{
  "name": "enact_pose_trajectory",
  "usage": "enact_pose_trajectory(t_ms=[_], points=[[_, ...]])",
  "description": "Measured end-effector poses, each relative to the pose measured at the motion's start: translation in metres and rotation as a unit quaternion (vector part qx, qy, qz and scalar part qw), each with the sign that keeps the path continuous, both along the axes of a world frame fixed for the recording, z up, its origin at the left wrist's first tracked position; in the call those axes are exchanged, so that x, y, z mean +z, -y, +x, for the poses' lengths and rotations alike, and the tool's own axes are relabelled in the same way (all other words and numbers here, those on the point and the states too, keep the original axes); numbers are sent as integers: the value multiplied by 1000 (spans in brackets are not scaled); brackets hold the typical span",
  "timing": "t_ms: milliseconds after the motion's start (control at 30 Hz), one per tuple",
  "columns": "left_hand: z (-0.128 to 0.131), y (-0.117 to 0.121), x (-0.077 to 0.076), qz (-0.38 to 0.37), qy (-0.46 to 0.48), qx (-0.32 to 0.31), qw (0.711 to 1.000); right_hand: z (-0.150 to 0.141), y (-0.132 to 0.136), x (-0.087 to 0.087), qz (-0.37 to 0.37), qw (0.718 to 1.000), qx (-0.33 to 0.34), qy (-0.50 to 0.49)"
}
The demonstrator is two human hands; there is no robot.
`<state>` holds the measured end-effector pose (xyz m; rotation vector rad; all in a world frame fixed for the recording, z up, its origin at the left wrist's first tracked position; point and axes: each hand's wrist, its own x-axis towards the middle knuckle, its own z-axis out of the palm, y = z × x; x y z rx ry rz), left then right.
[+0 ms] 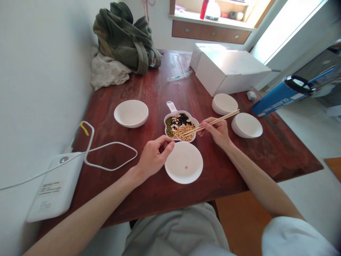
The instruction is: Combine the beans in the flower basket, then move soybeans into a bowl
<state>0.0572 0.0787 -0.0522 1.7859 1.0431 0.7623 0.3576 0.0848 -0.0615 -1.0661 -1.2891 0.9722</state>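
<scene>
My right hand [217, 132] grips a pair of wooden chopsticks [213, 122], their tips down among the yellow beans in a flower-shaped dish [181, 127] of mixed beans: green, black, yellow and pale ones. My left hand [153, 154] rests curled on the table, its fingers touching the rim of the nearest white bowl [183, 162], which holds one small bean. Nothing shows inside the left hand's fingers.
Three more white bowls stand around: one at the left [131, 113], two at the right [224, 104] [247, 125]. A white device with a cable [57, 185] sits at the left edge. White boxes [226, 69], a green bag [125, 37] and a blue box [279, 96] lie farther back.
</scene>
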Motion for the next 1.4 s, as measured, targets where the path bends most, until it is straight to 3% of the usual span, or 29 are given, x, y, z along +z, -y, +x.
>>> enact_pose_trajectory(t_ms=[333,500,700,1000,1400], points=[[0,0,-1,6,1,-3,1000,9,-2,-1,25,999,-3,-25],[0,0,-1,9,-5,0,1000,6,2,9,20,997,-14,-74],[0,1,1,13,-3,-4,1000,4,11,22,11,989,110,-95],[-1,0,0,5,-6,-3,1000,3,6,11,33,999,23,-13],[0,1,2,10,-7,-3,1000,-4,7,5,14,999,1,51]])
